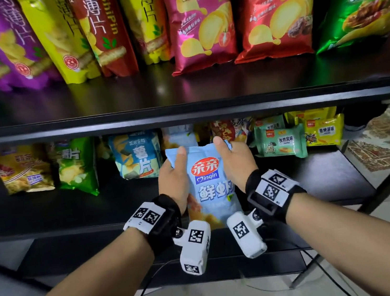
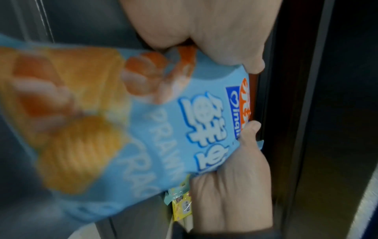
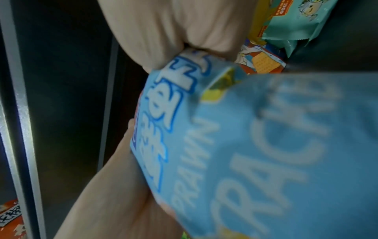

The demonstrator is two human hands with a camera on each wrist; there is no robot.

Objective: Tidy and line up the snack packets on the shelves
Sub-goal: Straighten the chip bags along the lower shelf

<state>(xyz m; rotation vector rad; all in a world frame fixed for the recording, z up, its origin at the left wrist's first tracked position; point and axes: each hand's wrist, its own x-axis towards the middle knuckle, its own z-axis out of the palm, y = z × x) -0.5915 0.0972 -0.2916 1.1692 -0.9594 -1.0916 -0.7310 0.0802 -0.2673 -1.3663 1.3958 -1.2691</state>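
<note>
In the head view I see my left hand (image 1: 172, 181) and right hand (image 1: 235, 164) gripping a light blue prawn cracker packet (image 1: 210, 185) from both sides at frame centre, before the lower shelf (image 1: 72, 210). Left wrist view: fingers (image 2: 231, 190) curl round the packet's edge at lower right. Right wrist view: the blurred packet fills the right, my thumb pressed on it at top.

A pale blue prawn cracker packet (image 1: 209, 186) bears a red-orange logo, white lettering and orange prawns. At the black lower shelf's (image 1: 48, 213) right end lie mint-green (image 1: 281, 143) and yellow packets (image 1: 324, 132), seemingly printed alike.
</note>
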